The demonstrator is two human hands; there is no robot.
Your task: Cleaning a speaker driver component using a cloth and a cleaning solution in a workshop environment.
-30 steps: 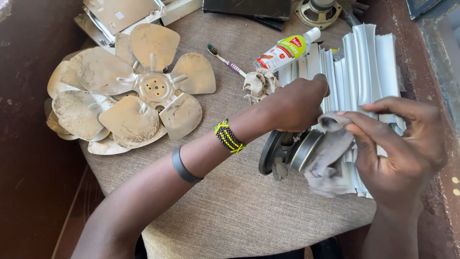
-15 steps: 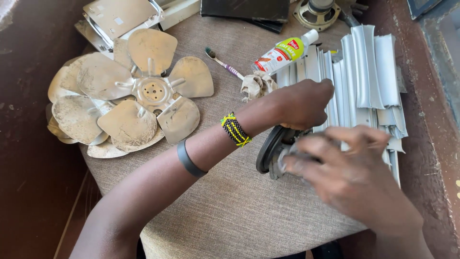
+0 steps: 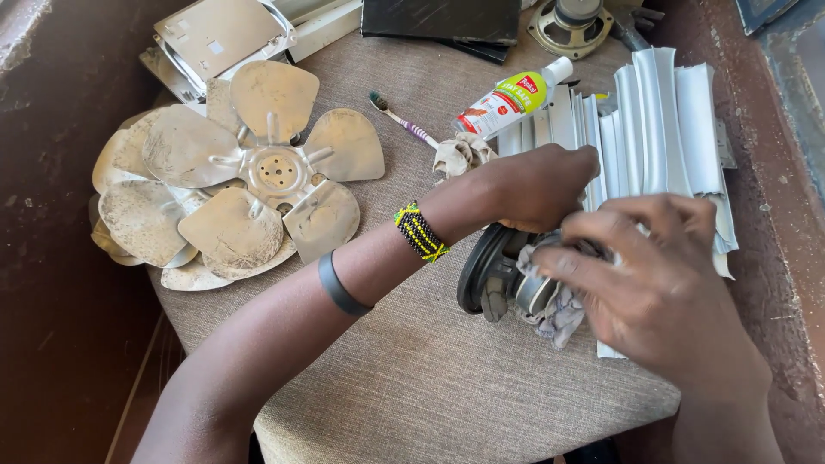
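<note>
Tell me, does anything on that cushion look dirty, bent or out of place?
The metal fan blades on the left are coated in brownish grime and stacked unevenly, one set askew over another. A crumpled rag lies loose beside the toothbrush. The left hand steadies a dark round motor part while the right hand presses a grey cloth on it.

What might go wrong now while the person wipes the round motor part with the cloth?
1. The motor part stands on edge under the left hand; it may roll off the cushion.
2. The cloth in the right hand may snag.
3. An elbow might push the dusty fan blades.
</note>
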